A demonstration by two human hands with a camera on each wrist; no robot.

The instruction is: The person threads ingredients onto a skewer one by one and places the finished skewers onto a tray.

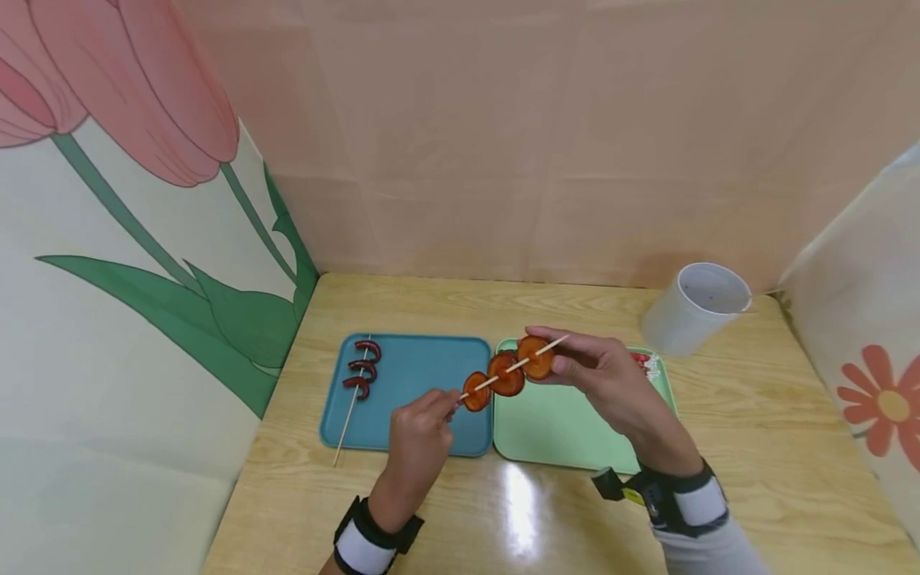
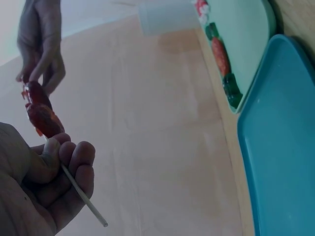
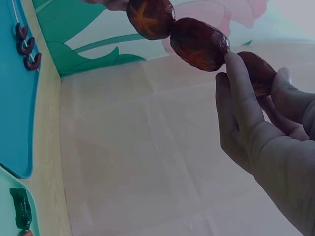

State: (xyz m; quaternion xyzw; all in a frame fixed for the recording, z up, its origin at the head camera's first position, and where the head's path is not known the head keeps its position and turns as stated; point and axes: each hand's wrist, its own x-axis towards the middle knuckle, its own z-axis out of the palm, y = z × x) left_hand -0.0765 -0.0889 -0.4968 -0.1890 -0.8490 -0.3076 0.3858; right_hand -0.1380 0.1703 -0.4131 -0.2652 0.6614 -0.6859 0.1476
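A wooden skewer [image 1: 562, 339] runs slantwise in the air above the trays, carrying three glossy orange-brown mushroom caps. Star-shaped marks show on the caps in the right wrist view. My left hand [image 1: 420, 431] pinches the skewer just below the lowest mushroom cap [image 1: 476, 402], and the skewer's rear end [image 2: 91, 205] sticks out beyond the fingers. Between the hands sits the middle mushroom cap [image 1: 506, 385]. Thumb and fingers of my right hand [image 1: 618, 387] hold the uppermost mushroom cap [image 1: 530, 346], with the skewer's tip past it.
On the blue tray [image 1: 438, 351] lies another skewer [image 1: 346, 423] with three dark red curled pieces [image 1: 362, 368]. The green tray [image 1: 561, 431] holds red-white pieces [image 1: 644, 363] and dark green pieces [image 2: 231, 88]. A white cup [image 1: 690, 311] stands at the back right, before the wall.
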